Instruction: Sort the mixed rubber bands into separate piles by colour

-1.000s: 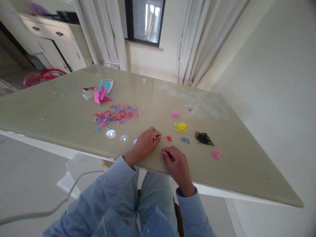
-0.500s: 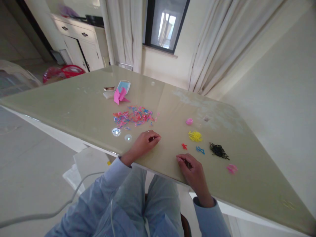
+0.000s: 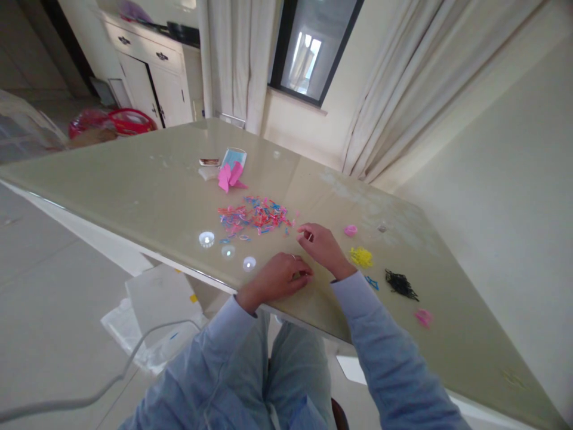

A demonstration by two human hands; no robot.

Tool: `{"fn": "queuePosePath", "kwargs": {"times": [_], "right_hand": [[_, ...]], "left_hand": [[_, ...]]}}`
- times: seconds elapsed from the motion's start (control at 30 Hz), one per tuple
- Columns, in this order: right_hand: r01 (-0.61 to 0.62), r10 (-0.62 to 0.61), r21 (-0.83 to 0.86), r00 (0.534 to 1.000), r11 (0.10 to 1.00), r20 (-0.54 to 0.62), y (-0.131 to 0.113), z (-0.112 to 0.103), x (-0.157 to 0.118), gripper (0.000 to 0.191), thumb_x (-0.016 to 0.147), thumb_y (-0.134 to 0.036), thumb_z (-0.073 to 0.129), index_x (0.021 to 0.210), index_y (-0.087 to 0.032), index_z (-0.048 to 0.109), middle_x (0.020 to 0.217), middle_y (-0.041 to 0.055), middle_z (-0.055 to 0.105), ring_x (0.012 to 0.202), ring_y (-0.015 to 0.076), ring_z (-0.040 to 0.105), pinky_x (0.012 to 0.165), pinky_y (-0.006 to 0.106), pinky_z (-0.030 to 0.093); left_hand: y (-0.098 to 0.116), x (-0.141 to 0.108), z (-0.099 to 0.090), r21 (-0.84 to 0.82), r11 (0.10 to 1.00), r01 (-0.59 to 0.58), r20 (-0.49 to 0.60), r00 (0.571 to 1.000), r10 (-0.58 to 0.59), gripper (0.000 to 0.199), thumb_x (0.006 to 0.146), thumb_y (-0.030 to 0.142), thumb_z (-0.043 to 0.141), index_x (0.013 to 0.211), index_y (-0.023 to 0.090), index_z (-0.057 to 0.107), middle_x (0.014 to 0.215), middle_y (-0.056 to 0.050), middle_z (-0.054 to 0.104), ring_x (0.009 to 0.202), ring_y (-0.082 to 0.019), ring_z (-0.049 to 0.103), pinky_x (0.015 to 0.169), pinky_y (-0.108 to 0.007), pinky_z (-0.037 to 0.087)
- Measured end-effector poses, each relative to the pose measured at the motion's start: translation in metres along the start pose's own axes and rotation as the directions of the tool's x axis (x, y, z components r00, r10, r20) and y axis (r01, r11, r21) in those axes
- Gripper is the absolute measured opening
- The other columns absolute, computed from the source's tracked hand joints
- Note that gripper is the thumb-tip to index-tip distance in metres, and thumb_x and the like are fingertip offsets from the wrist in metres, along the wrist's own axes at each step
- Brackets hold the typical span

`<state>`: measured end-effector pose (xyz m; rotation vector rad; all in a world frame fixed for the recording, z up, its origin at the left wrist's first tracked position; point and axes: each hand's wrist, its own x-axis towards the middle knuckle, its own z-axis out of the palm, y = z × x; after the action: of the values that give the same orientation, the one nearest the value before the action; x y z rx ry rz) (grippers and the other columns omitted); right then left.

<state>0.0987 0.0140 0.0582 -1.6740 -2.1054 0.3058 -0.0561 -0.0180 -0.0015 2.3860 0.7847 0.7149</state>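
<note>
One light pinch probably suits the right hand (image 3: 326,248) beside the mixed-colour pile (image 3: 267,216); its fingers and those of the left hand (image 3: 277,278) curl, anything pinched being impossible to tell.

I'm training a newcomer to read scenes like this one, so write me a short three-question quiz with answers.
1. Which hand is nearer the mixed-colour pile?
2. True or false: in the picture, the yellow pile lies left of the black pile.
3. Fill in the colour: the folded paper nearest the face mask is ____.

Key: 1. The right hand. 2. True. 3. Pink.
</note>
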Motion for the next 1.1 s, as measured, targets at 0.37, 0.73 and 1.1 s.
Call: {"fn": "queuePosePath", "kwargs": {"times": [0.37,0.73,1.1], "right_hand": [[-0.08,0.093,-0.158,0.993,0.984,0.075,0.004,0.039,0.026,0.023,0.086,-0.019,0.056,0.101,-0.018,0.075,0.101,0.0092,0.073,0.09,0.0189,0.063,0.086,0.028,0.045],[-0.053,0.059,0.064,0.995,0.997,-0.085,0.003,0.03,0.015,0.014,0.081,-0.019,0.061,0.082,-0.02,0.074,0.086,0.0045,0.073,0.076,0.0162,0.062,0.078,0.029,0.047],[-0.259,0.308,0.845,0.944,0.467,0.119,-0.007,-0.001,-0.045,0.032,0.075,-0.044,0.074,0.09,-0.016,0.07,0.062,-0.0057,0.051,0.049,0.0059,0.041,0.044,0.02,0.026]], "left_hand": [[0.002,0.002,0.002,0.02,1.0,0.006,-0.026,1.0,-0.006,0.016,0.09,0.026,0.059,0.091,0.019,0.074,0.088,-0.005,0.075,0.084,-0.021,0.067,0.078,-0.031,0.045],[0.003,0.003,0.0,-0.022,0.999,0.038,-0.039,0.998,-0.039,0.019,0.09,0.023,0.056,0.09,0.02,0.074,0.085,-0.005,0.074,0.08,-0.02,0.066,0.075,-0.031,0.045],[0.003,0.001,-0.001,-0.047,0.997,0.066,-0.047,0.997,-0.069,0.02,0.091,0.024,0.054,0.092,0.02,0.074,0.089,-0.004,0.073,0.08,-0.019,0.064,0.077,-0.03,0.044]]}}
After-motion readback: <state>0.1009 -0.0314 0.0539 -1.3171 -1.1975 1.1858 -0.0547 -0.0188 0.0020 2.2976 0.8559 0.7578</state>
